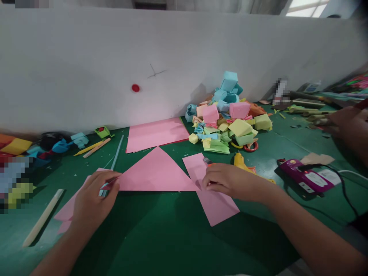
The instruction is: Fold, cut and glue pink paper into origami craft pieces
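In the head view, a pink paper triangle lies on the green tabletop, between the two hands and toward the near side. Its peak points to the far side; its long axis is the straight near edge, running left to right from hand to hand.

The left hand is nearly closed, thumb and fingers pinching the triangle's left corner. The right hand has its fingers bent inward at the right corner, over a pink rectangular paper piece that slants from far left to near right. Whether those fingers grip the corner or only press on it, I cannot tell.

The left corner's tip is hidden by the fingers. More pink paper pieces lie partly under the left hand, their outlines broken by it. A narrow pale-blue strip runs away to the far side, its near part covered by that hand. Red-handled scissors are mostly buried under a heap of folded coloured paper shapes. At the far right, another person's hand is dark and cut off by the frame.
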The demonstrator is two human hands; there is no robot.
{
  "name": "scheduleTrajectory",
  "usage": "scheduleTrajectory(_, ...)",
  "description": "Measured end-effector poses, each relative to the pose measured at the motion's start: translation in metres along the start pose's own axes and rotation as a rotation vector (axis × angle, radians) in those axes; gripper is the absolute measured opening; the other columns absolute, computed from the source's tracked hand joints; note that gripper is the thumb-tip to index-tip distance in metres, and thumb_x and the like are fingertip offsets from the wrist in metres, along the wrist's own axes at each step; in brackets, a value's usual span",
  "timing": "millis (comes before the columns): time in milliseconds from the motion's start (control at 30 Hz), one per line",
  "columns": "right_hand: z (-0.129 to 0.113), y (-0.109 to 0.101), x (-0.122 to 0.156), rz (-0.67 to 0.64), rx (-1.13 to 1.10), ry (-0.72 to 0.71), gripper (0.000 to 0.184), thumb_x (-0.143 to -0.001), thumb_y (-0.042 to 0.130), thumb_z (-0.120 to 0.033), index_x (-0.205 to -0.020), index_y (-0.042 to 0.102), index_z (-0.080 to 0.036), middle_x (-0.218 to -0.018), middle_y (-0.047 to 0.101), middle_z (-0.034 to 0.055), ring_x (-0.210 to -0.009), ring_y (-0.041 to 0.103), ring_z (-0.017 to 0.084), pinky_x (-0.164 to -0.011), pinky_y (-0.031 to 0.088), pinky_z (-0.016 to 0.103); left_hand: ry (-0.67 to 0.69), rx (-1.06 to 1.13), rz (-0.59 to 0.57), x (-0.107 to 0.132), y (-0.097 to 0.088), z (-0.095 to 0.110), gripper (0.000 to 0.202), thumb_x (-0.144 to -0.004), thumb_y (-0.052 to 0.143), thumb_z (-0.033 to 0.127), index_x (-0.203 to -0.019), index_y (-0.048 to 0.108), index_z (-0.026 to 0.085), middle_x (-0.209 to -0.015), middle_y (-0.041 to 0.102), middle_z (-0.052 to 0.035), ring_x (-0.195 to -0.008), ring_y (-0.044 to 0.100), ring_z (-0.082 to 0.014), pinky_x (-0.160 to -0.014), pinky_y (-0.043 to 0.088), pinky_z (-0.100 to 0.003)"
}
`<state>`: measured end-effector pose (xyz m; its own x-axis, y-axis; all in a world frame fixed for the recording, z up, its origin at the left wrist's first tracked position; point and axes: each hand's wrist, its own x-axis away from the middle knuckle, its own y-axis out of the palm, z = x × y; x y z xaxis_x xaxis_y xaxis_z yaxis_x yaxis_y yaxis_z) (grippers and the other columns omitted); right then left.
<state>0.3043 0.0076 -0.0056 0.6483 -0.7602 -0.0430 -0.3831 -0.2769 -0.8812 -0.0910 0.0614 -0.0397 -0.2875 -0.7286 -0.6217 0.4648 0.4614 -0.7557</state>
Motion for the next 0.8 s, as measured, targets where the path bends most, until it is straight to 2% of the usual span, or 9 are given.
scheduleTrajectory(133, 0.000, -0.020, 0.015, 0.184, 0.230, -0.029, 0.032, -0.105, 0.037, -0.026, -0.098, 0.068, -0.022, -0.103, 0.069, 0.0085, -0.097, 0.061, 0.024, -0.088, 0.047, 0.039, -0.070, 0.040, 0.004, -0.001, -0.003, -0.003, 0.016, -0.090, 0.055, 0.030, -0.101, 0.065, 0.022, -0.097, 0.067, -0.0035, -0.078, 0.064, -0.0178, -0.074, 0.052, -0.030)
scheduleTrajectory(233, 0.009, -0.043, 0.021, 0.244, 0.330, 0.029, 0.032, -0.105, 0.038, -0.030, -0.102, 0.068, -0.021, -0.104, 0.071, 0.0099, -0.096, 0.063, 0.025, -0.087, 0.049, 0.039, -0.177, 0.069, 0.020, -0.002, -0.007, -0.004, 0.018, -0.088, 0.057, 0.031, -0.101, 0.066, 0.022, -0.095, 0.067, -0.0021, -0.076, 0.064, -0.0164, -0.069, 0.052, -0.028)
scheduleTrajectory(333, 0.033, -0.074, 0.015, 0.295, 0.479, 0.135, 0.027, -0.100, 0.046, -0.030, -0.097, 0.071, -0.022, -0.100, 0.073, 0.0100, -0.093, 0.066, 0.026, -0.083, 0.049, 0.037, -0.276, 0.095, 0.094, -0.003, -0.011, -0.004, 0.018, -0.088, 0.061, 0.035, -0.100, 0.068, 0.023, -0.092, 0.068, -0.0009, -0.076, 0.065, -0.0168, -0.066, 0.052, -0.027)
scheduleTrajectory(433, 0.063, -0.107, -0.001, 0.392, 0.555, 0.224, 0.022, -0.095, 0.051, -0.024, -0.095, 0.072, -0.019, -0.097, 0.075, 0.0111, -0.088, 0.066, 0.026, -0.081, 0.048, 0.037, -0.287, 0.098, 0.166, -0.003, -0.014, 0.002, 0.017, -0.089, 0.061, 0.037, -0.099, 0.068, 0.024, -0.094, 0.069, -0.0015, -0.078, 0.066, -0.0179, -0.067, 0.053, -0.029)
scheduleTrajectory(500, 0.082, -0.124, -0.013, 0.455, 0.602, 0.277, 0.021, -0.094, 0.054, -0.021, -0.096, 0.074, -0.017, -0.101, 0.075, 0.0124, -0.089, 0.065, 0.026, -0.081, 0.046, 0.037, -0.230, 0.095, 0.184, -0.002, -0.016, 0.008, 0.015, -0.090, 0.060, 0.036, -0.098, 0.066, 0.025, -0.096, 0.069, -0.0022, -0.079, 0.066, -0.0189, -0.068, 0.054, -0.031)
scheduleTrajectory(600, 0.102, -0.141, -0.027, 0.535, 0.653, 0.333, 0.028, -0.091, 0.054, -0.013, -0.111, 0.073, -0.014, -0.106, 0.075, 0.0147, -0.097, 0.063, 0.027, -0.083, 0.043, 0.037, -0.056, 0.068, 0.174, 0.000, -0.019, 0.021, 0.009, -0.093, 0.058, 0.031, -0.097, 0.065, 0.027, -0.097, 0.068, -0.0025, -0.082, 0.067, -0.0198, -0.072, 0.056, -0.033)
scheduleTrajectory(667, 0.108, -0.147, -0.033, 0.584, 0.668, 0.363, 0.034, -0.091, 0.052, -0.010, -0.119, 0.072, -0.014, -0.112, 0.075, 0.0146, -0.102, 0.061, 0.027, -0.085, 0.041, 0.037, 0.104, 0.037, 0.167, 0.002, -0.021, 0.029, 0.009, -0.092, 0.058, 0.024, -0.098, 0.064, 0.028, -0.094, 0.069, -0.0016, -0.083, 0.068, -0.0197, -0.075, 0.056, -0.033)
scheduleTrajectory(733, 0.109, -0.149, -0.036, 0.623, 0.672, 0.393, 0.037, -0.093, 0.050, -0.009, -0.123, 0.071, -0.015, -0.113, 0.075, 0.0139, -0.103, 0.061, 0.027, -0.086, 0.041, 0.037, 0.247, 0.037, 0.146, 0.003, -0.023, 0.036, 0.018, -0.089, 0.061, 0.016, -0.100, 0.063, 0.030, -0.092, 0.070, -0.0004, -0.083, 0.069, -0.0198, -0.077, 0.056, -0.034)
scheduleTrajectory(800, 0.107, -0.147, -0.037, 0.645, 0.667, 0.415, 0.037, -0.094, 0.049, -0.011, -0.125, 0.071, -0.017, -0.109, 0.076, 0.0137, -0.099, 0.061, 0.026, -0.084, 0.041, 0.036, 0.338, 0.081, 0.088, 0.004, -0.026, 0.040, 0.026, -0.087, 0.061, 0.011, -0.102, 0.063, 0.032, -0.091, 0.072, -0.0004, -0.083, 0.070, -0.0205, -0.078, 0.057, -0.035)
